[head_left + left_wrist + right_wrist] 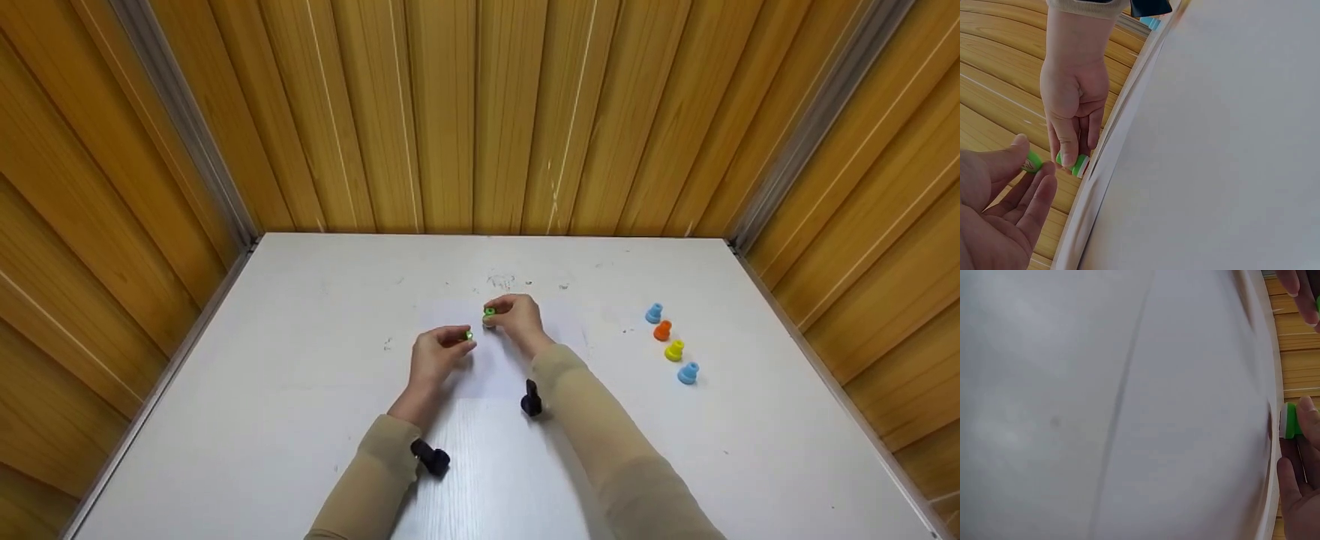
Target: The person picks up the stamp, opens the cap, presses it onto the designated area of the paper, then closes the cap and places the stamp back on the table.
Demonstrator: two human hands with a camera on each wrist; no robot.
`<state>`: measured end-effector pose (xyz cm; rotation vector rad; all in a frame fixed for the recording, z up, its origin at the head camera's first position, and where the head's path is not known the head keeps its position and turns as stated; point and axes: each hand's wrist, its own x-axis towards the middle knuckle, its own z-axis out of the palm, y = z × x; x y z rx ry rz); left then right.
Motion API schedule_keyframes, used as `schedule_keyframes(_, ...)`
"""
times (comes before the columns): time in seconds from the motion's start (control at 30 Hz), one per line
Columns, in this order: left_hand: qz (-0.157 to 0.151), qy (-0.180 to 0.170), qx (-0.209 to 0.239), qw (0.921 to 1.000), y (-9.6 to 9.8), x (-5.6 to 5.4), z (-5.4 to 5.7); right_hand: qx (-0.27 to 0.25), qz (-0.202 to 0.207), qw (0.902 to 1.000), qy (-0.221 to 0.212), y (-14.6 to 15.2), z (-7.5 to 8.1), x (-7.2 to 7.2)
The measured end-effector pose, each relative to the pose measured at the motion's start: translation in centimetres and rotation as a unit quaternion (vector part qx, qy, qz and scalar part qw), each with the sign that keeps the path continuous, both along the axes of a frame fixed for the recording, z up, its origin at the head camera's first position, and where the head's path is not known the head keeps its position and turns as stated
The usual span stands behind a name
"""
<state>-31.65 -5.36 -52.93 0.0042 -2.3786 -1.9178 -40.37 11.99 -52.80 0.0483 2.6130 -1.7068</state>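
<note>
My right hand (517, 315) pinches a small green toy stamp (490, 311) between thumb and fingers, above a white sheet of paper (487, 379). In the left wrist view the stamp (1079, 164) shows a white band and a reddish end face pointing down toward the paper. The thumb and a finger of my left hand (439, 352) hold a small round green cap (1032, 162), which has a pale pattern on it. The two hands are close together but apart. In the right wrist view the stamp (1291, 421) sits at the right edge, partly hidden by the thumb.
To the right stands a slanting row of stamps: a blue stamp (654, 313), an orange stamp (662, 331), a yellow stamp (674, 350) and another blue stamp (688, 373). The white table (247, 390) carries faint dark marks. Wood-patterned walls (450, 112) enclose three sides.
</note>
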Motion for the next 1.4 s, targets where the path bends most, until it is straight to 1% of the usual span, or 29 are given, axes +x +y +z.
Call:
schedule_keyframes(0.2, -0.009, 0.005, 0.0, 0.9999, 0.0, 0.0, 0.1, 0.029, 0.001, 0.9995, 0.008, -0.1, -0.4, 0.1)
schedule_keyframes(0.37, -0.008, 0.004, 0.006, 0.9999, 0.0, 0.0, 0.0, 0.028, 0.005, 0.9995, 0.013, -0.2, -0.5, 0.3)
schedule_keyframes(0.5, -0.005, 0.006, -0.001, 1.0, 0.0, -0.1, 0.0, 0.028, 0.01, 0.9993, 0.02, -0.3, -0.7, 0.3)
schedule_keyframes(0.67, 0.0, 0.005, -0.011, 0.9999, 0.0, 0.0, -0.1, 0.041, 0.012, 0.9989, 0.022, -0.2, -1.0, 0.4)
schedule_keyframes(0.8, -0.003, 0.003, -0.011, 0.9999, 0.0, 0.0, -0.1, 0.044, 0.013, 0.9987, 0.022, -0.1, -1.1, 0.4)
schedule_keyframes(0.97, -0.01, 0.004, -0.003, 0.9999, 0.0, 0.0, 0.0, 0.036, 0.014, 0.9989, 0.027, -0.2, -1.0, 0.5)
schedule_keyframes(1.17, -0.007, 0.013, -0.011, 0.9998, 0.0, 0.0, 0.0, 0.039, 0.005, 0.9984, 0.04, -0.2, -1.0, 0.6)
schedule_keyframes(1.3, -0.007, 0.015, -0.015, 0.9997, 0.1, 0.0, -0.2, 0.041, 0.009, 0.9984, 0.037, -0.2, -1.2, 0.4)
schedule_keyframes(1.4, -0.006, 0.008, -0.009, 0.9999, 0.1, 0.0, -0.2, 0.049, 0.012, 0.9981, 0.034, -0.1, -1.3, 0.3)
